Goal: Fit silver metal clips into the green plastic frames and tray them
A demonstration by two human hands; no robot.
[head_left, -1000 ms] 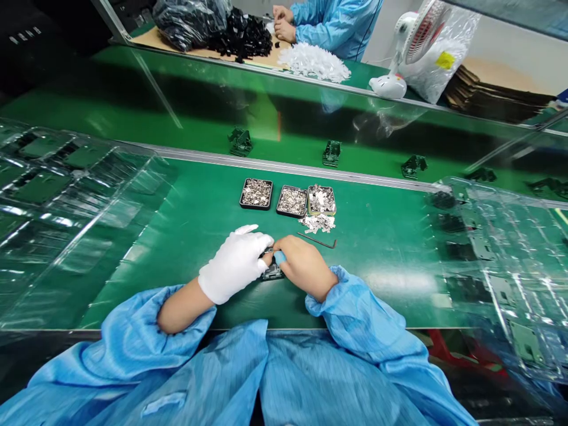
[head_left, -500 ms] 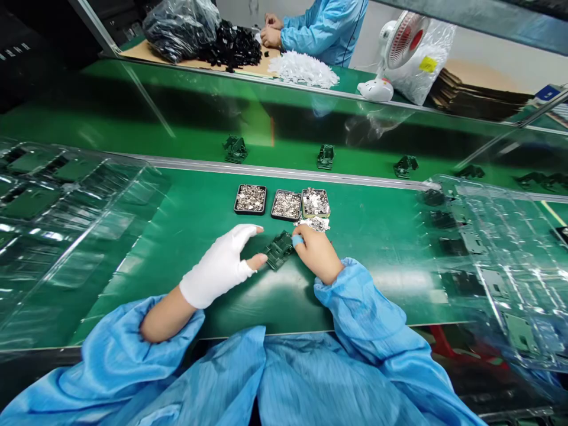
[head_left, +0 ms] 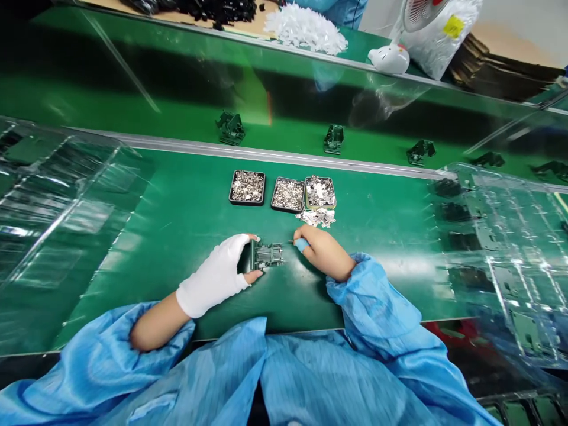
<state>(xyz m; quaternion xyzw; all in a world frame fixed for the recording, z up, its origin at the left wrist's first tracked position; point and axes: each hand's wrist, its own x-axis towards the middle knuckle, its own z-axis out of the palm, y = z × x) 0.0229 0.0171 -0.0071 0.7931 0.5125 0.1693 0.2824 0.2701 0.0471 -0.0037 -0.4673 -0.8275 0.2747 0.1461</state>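
My left hand (head_left: pixel 222 271), in a white fingerless glove, grips a dark green plastic part (head_left: pixel 268 255) between thumb and fingertips. The part has a flat plate on the glove side and a ribbed frame reaching right. Just beyond that frame, my right hand (head_left: pixel 320 248) is closed in a pinch, a blue wrap on one finger. Something thin and dark pokes out from its fingertips toward the part; its kind is too small to tell. Small silvery metal pieces fill a left tray (head_left: pixel 247 187), a middle tray (head_left: pixel 288 194) and a right tray (head_left: pixel 320 192) behind my hands.
Loose metal pieces (head_left: pixel 318 218) lie before the right tray. Clear plastic blister trays (head_left: pixel 501 266) flank the green table (head_left: pixel 186 201). Past a metal rail (head_left: pixel 266 155) stand several green parts (head_left: pixel 333 139). A shelf beyond holds white pieces (head_left: pixel 306 29), a fan (head_left: pixel 390 58) and cardboard (head_left: pixel 501 65).
The green part has turned from tilted to level, and my left hand has closed on it. My right hand has drawn slightly right, away from the part. The view has tipped downward.
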